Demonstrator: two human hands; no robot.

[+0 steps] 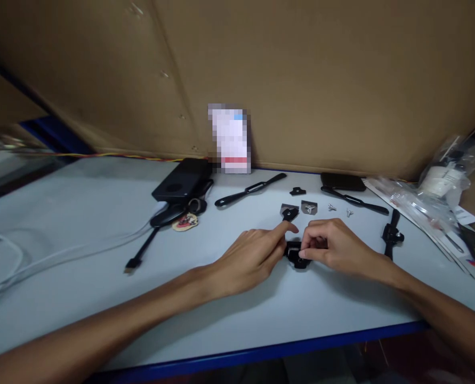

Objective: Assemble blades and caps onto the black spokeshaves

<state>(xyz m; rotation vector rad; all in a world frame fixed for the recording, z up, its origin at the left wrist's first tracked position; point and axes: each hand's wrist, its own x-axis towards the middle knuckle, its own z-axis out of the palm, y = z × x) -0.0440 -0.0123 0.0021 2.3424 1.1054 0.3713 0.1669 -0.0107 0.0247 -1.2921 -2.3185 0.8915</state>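
Note:
In the head view, a black spokeshave [298, 260] lies between my hands near the front of the table. My left hand [257, 250] is closed around its left end, the forefinger reaching forward over a cap and blade. My right hand [329, 242] pinches at the right side of its middle; whatever is between the fingertips is hidden. Just beyond are a black cap on a blade [289, 212], another blade [309, 207] with a screw on it, and two loose thumbscrews [332, 207]. Farther back lies a small black cap [297, 191].
Two bare spokeshave bodies [251, 191] lie at the back, and an assembled spokeshave [392, 233] at the right. A black box [183, 181] with a cable stands left of centre. Plastic bags [417, 202] lie far right. A blurred upright screen [232, 140] leans on the cardboard wall.

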